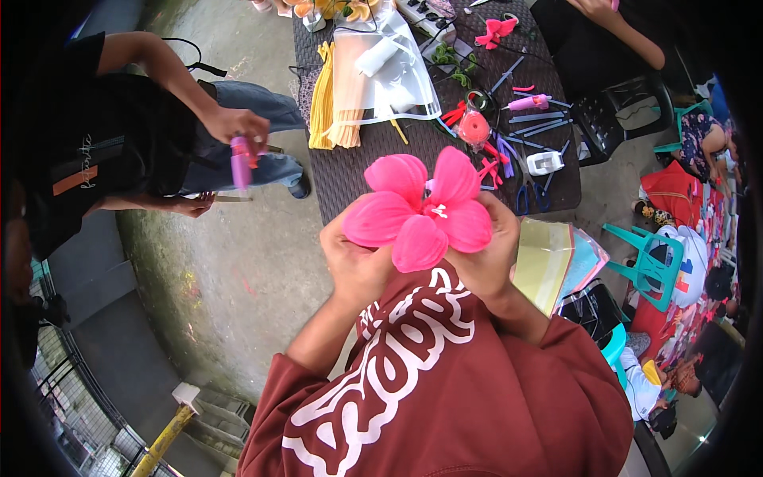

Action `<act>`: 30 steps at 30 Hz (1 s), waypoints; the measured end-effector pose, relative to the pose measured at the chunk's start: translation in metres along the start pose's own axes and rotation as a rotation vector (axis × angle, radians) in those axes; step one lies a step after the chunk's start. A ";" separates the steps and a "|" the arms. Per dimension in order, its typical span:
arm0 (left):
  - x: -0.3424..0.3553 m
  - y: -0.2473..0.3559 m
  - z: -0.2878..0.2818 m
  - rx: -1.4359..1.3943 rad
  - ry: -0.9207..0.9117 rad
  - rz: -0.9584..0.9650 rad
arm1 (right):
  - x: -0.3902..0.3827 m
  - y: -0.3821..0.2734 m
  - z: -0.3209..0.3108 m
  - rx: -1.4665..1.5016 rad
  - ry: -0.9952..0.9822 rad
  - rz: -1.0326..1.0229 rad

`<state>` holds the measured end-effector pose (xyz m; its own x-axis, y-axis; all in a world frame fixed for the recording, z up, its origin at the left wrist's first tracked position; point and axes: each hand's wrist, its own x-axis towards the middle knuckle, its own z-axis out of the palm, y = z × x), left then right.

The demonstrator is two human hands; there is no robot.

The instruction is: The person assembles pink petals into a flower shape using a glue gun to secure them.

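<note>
Between my two hands is a bright pink artificial flower (420, 241), its several rounded petals spread and facing up. Small white stamens (439, 211) stand out at its centre. My left hand (350, 258) is closed on the flower's left side, with the fingers mostly hidden behind the petals. On the opposite side, my right hand (491, 258) grips it close under the right petals. The flower's underside and any stem are out of sight. Both hands are in front of the near edge of a dark woven-pattern table (342, 179).
On the table lie yellow strips (321, 103), a clear plastic bag (401, 75), a pink glue gun (528, 102), a red tape roll (474, 128), blue-handled scissors (532, 196) and a white tape dispenser (545, 163). At left, another person's hand (237, 129) holds a purple-pink glue gun (240, 163). Green stools (653, 266) stand right.
</note>
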<state>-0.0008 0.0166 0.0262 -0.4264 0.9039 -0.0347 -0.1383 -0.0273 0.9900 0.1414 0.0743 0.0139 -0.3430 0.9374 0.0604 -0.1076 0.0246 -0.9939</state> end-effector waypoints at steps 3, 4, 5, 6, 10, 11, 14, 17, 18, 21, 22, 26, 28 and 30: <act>0.003 -0.008 -0.005 0.098 -0.077 0.075 | 0.004 -0.004 0.003 0.095 0.055 -0.029; 0.003 -0.009 -0.007 0.150 -0.103 0.106 | 0.003 -0.003 0.002 0.073 0.045 -0.027; 0.002 -0.007 -0.006 0.132 -0.108 0.122 | 0.002 -0.002 0.000 0.052 0.035 -0.026; 0.002 -0.004 -0.004 0.114 -0.112 0.139 | 0.001 -0.001 -0.001 0.031 0.024 -0.024; 0.003 -0.004 -0.008 0.108 -0.167 0.065 | -0.002 0.000 -0.005 -0.007 0.029 0.006; 0.003 -0.006 -0.008 0.123 -0.161 0.066 | -0.003 -0.002 -0.006 -0.024 0.022 0.005; 0.004 -0.012 -0.008 0.139 -0.138 0.093 | -0.004 -0.008 -0.006 -0.023 0.010 0.033; 0.002 -0.014 -0.005 0.103 -0.122 0.158 | -0.006 -0.010 -0.004 -0.007 0.007 0.053; 0.001 -0.012 -0.005 0.100 -0.128 0.171 | -0.007 -0.011 -0.003 -0.003 0.007 0.055; 0.000 -0.010 -0.008 0.148 -0.155 0.237 | -0.008 -0.012 -0.001 -0.008 -0.017 0.058; -0.001 -0.010 -0.010 0.174 -0.165 0.263 | -0.009 -0.012 -0.001 -0.015 -0.035 0.064; -0.006 -0.013 -0.018 0.239 -0.146 0.340 | -0.009 -0.011 -0.001 -0.065 -0.103 0.086; -0.012 -0.013 -0.019 0.211 -0.109 0.318 | -0.009 -0.013 0.002 -0.067 -0.118 0.104; -0.019 -0.014 -0.019 0.166 -0.046 0.289 | -0.010 -0.016 0.006 -0.034 -0.116 0.131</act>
<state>-0.0080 -0.0083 0.0102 -0.3857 0.8871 0.2536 0.1315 -0.2192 0.9668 0.1408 0.0623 0.0296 -0.4576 0.8870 -0.0617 -0.0241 -0.0817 -0.9964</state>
